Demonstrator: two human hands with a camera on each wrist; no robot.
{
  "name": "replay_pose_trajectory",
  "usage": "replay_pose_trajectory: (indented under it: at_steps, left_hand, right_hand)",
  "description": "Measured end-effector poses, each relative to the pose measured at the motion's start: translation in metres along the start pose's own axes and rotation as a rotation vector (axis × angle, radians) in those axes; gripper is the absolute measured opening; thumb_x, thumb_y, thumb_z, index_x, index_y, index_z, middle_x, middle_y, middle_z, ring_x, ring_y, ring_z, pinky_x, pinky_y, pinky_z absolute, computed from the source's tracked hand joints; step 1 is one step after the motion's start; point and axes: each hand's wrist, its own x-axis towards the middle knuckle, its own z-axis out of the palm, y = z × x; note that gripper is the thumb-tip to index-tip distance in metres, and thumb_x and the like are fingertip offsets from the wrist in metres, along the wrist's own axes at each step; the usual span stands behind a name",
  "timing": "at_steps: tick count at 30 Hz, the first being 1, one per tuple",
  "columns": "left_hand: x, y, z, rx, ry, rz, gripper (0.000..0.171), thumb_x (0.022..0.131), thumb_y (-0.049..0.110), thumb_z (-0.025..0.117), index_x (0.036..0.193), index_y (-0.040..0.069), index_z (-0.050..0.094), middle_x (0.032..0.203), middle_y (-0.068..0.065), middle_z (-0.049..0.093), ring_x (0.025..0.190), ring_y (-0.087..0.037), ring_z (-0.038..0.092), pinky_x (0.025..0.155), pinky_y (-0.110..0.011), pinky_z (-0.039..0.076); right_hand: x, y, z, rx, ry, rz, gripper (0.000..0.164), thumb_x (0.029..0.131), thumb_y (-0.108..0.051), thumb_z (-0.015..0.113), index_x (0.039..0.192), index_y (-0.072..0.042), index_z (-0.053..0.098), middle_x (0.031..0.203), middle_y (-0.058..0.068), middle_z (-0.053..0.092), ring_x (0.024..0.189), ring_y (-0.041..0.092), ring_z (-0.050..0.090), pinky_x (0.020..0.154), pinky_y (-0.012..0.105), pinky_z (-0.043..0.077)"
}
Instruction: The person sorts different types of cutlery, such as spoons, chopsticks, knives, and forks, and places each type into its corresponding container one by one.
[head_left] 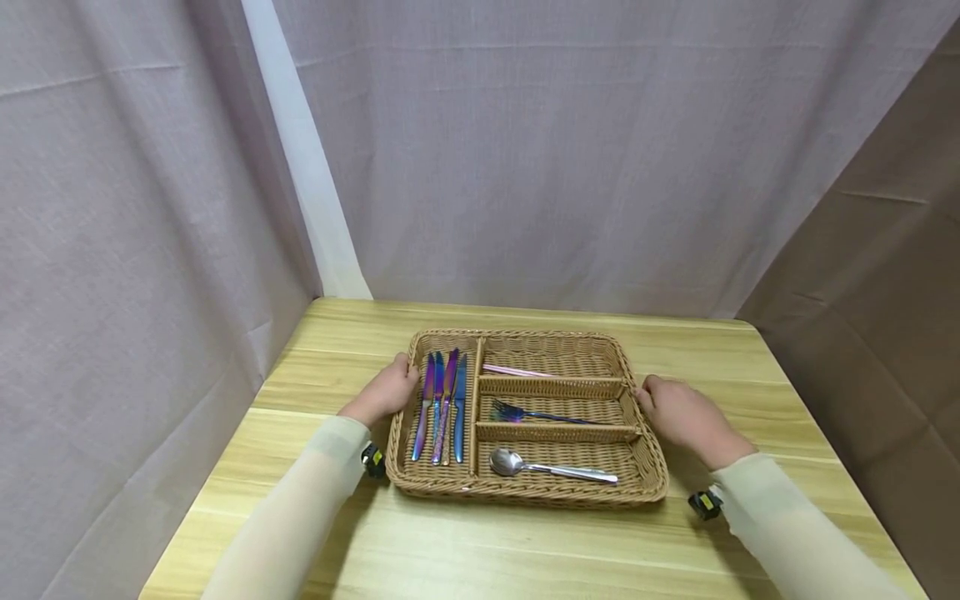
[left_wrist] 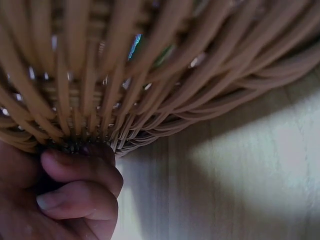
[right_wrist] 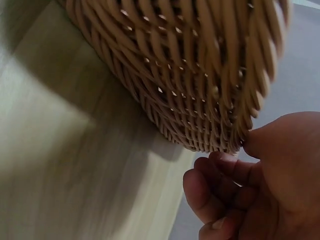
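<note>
A woven wicker cutlery tray (head_left: 525, 493) is held between both hands. My left hand (head_left: 390, 387) grips its left side, and in the left wrist view curled fingers (left_wrist: 82, 172) press at the wicker's lower edge. On the opposite side my right hand (head_left: 686, 417) pinches the tray, thumb at the rim and fingers curled beneath in the right wrist view. Several iridescent knives (head_left: 460, 408) lie lengthwise in the left compartment. To their right, pink chopsticks (head_left: 517, 371) occupy the back compartment, a dark iridescent fork (head_left: 513, 412) the middle one, and a silver spoon (head_left: 507, 462) the front one.
Below the tray is a light wood-grain table (head_left: 465, 550). Grey curtains (head_left: 525, 167) hang behind it and along the left, with a browner cloth (head_left: 885, 275) at the right. Small black wrist cameras sit below each sleeve cuff.
</note>
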Motion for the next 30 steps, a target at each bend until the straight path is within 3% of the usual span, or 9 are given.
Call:
replay_pose_trajectory:
  at_steps: [8, 15, 25, 30]
  left_hand:
    - [-0.001, 0.000, 0.003, 0.015, 0.037, -0.021, 0.038, 0.120, 0.033, 0.037, 0.135, 0.001, 0.049, 0.111, -0.019, 0.064, 0.106, -0.033, 0.066, 0.096, -0.054, 0.061]
    - [-0.004, 0.002, 0.004, 0.123, 0.105, -0.005, 0.043, 0.119, 0.035, 0.043, 0.135, -0.002, 0.057, 0.112, -0.020, 0.069, 0.111, -0.039, 0.069, 0.103, -0.058, 0.057]
    - [-0.008, 0.001, 0.003, 0.204, 0.151, -0.006, 0.041, 0.119, 0.037, 0.045, 0.119, 0.000, 0.063, 0.095, -0.013, 0.067, 0.091, -0.032, 0.068, 0.089, -0.054, 0.060]
    - [-0.008, 0.008, 0.001, 0.223, 0.152, 0.005, 0.043, 0.118, 0.041, 0.047, 0.111, 0.002, 0.064, 0.088, -0.011, 0.064, 0.080, -0.029, 0.064, 0.079, -0.050, 0.059]
  right_hand:
    - [-0.004, -0.003, 0.005, -0.001, 0.016, -0.002, 0.030, 0.117, -0.020, 0.047, 0.101, -0.001, 0.064, 0.090, 0.021, 0.072, 0.090, 0.051, 0.073, 0.082, 0.069, 0.059]
    - [-0.008, -0.006, 0.006, -0.004, 0.010, 0.006, 0.029, 0.115, -0.017, 0.047, 0.094, -0.003, 0.060, 0.085, 0.020, 0.069, 0.087, 0.051, 0.072, 0.082, 0.068, 0.059]
    - [-0.009, -0.010, 0.005, -0.011, 0.018, -0.029, 0.028, 0.114, -0.015, 0.047, 0.092, -0.002, 0.059, 0.083, 0.020, 0.069, 0.085, 0.051, 0.072, 0.079, 0.068, 0.059]
    - [-0.008, -0.011, -0.009, -0.059, -0.012, -0.003, 0.027, 0.113, -0.019, 0.050, 0.093, -0.004, 0.060, 0.083, 0.017, 0.067, 0.081, 0.045, 0.071, 0.072, 0.066, 0.059]
